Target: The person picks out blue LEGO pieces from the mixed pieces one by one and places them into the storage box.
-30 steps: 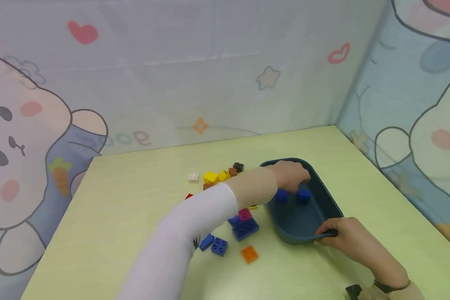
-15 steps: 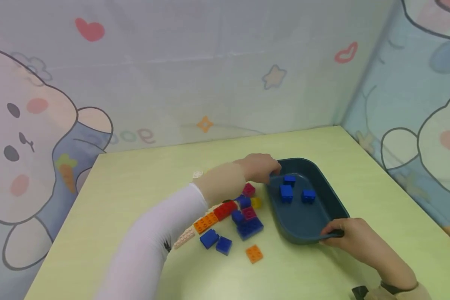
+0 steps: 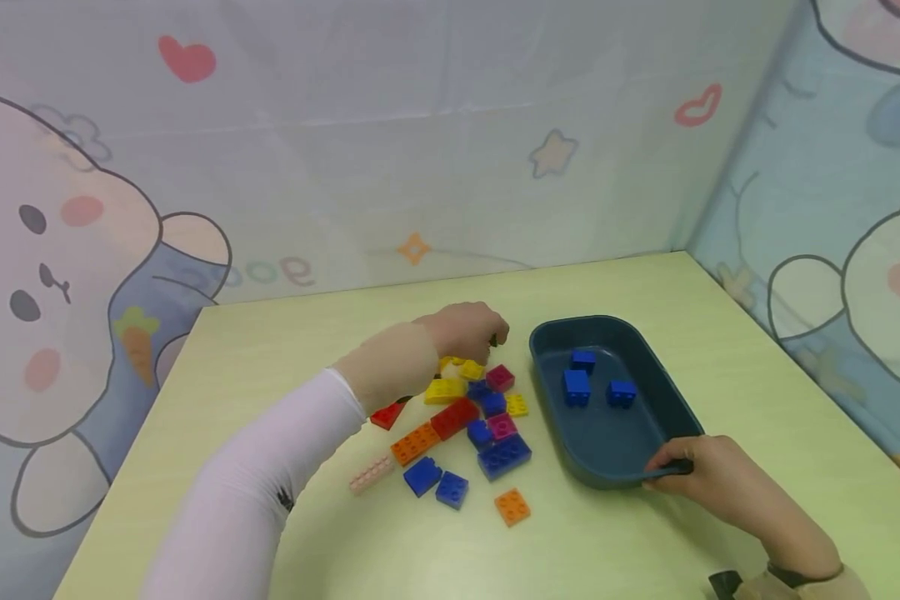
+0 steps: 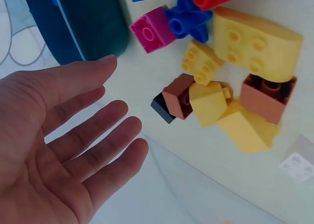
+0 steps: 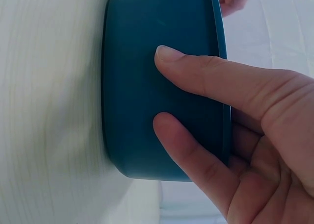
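Note:
My left hand (image 3: 465,327) reaches over the far end of a pile of toy building bricks. In the left wrist view this hand (image 4: 83,140) holds nothing, its fingers spread beside a black brick (image 4: 163,108), a brown brick (image 4: 176,94) and a yellow brick (image 4: 207,104). My right hand (image 3: 708,471) grips the near rim of a dark teal bin (image 3: 607,467); thumb and another finger lie on the bin's outer wall (image 5: 132,87) in the right wrist view. Inside sit three blue bricks, one of them a square brick (image 3: 576,387).
Left of the bin lie a long blue brick (image 3: 505,457), a red brick (image 3: 453,418), an orange brick (image 3: 416,443), a pale pink strip (image 3: 371,474) and several others. One flat orange brick (image 3: 512,507) rests nearer me. A printed cloth wall (image 3: 330,192) stands behind the table.
My left hand has moved from over the bin leftward to the far bricks. A third blue brick now shows in the bin. My right hand keeps its grip on the rim.

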Available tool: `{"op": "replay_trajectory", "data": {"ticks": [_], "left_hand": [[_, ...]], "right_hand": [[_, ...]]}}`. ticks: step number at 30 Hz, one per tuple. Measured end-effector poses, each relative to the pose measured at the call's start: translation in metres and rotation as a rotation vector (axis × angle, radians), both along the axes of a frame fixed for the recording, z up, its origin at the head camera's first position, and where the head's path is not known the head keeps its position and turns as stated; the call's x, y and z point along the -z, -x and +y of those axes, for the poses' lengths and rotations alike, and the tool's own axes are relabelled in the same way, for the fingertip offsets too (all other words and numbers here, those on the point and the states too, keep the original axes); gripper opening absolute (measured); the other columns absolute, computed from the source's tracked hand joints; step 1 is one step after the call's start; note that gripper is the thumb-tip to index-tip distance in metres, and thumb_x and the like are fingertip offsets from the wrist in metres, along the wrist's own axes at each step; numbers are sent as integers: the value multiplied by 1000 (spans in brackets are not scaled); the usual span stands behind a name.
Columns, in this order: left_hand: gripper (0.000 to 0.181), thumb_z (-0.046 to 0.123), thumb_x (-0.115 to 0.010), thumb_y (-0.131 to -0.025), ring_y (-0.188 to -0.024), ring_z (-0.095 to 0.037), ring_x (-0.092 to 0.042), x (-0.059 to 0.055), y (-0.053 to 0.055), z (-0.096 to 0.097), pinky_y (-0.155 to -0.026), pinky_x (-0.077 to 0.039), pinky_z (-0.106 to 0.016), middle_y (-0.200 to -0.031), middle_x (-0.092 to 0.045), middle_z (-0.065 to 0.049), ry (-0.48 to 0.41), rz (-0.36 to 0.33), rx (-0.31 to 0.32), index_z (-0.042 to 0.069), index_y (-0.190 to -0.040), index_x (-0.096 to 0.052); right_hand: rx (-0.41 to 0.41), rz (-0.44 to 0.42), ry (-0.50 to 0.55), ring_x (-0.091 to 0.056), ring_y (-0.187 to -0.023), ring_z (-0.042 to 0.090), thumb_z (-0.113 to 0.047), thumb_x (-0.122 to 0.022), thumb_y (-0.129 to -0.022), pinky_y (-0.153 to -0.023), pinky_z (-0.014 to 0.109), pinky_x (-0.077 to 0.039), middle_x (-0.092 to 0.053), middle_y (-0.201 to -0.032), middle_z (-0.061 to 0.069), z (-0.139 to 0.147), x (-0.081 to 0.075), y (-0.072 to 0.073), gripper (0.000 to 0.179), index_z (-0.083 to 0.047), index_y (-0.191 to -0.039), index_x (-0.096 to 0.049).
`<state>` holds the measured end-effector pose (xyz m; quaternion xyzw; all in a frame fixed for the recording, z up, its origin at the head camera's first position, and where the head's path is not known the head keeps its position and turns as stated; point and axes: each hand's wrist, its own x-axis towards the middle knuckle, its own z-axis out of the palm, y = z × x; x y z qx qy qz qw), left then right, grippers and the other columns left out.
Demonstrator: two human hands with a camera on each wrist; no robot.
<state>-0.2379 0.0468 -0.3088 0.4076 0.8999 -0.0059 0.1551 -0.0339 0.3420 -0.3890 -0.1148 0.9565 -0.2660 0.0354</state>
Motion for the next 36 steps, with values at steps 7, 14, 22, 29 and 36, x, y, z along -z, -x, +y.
{"op": "replay_trajectory", "data": {"ticks": [7,14,22,29,36], "left_hand": [[34,11,-72,-94,-102,-21,-60,12,1,0,-90,-52,-30,-120,-67,-5,9,-28,-18,9,-128,-68],[32,13,-70,-95,-105,-20,-60,29,0,-1,-93,-52,-31,-120,-67,-4,57,-44,-37,13,-127,-69],[29,10,-70,-95,-100,-17,-59,48,-3,-4,-91,-51,-30,-114,-68,-1,54,-60,-65,15,-123,-72],[31,12,-71,-95,-98,-14,-60,63,-5,-7,-93,-51,-29,-111,-70,2,25,-103,-64,16,-126,-72],[31,14,-74,-93,-93,-14,-59,73,-4,-4,-91,-51,-28,-106,-70,4,21,-69,-58,18,-124,-73]], "right_hand": [[12,-6,11,-65,-79,7,-22,-84,-81,-66,26,-53,-71,-88,-9,1,1,-1,12,-18,-89,-76],[4,10,21,-65,-78,8,-21,-84,-81,-66,26,-53,-71,-87,-9,0,3,-1,11,-18,-89,-76],[-3,16,29,-66,-79,8,-21,-84,-81,-67,26,-53,-71,-87,-10,1,2,-1,11,-19,-89,-76],[3,11,26,-66,-80,8,-21,-84,-81,-68,26,-53,-71,-88,-11,0,2,-1,11,-21,-89,-77],[11,13,19,-65,-80,8,-22,-84,-81,-68,27,-53,-71,-88,-11,1,2,-2,10,-22,-88,-76]]}}
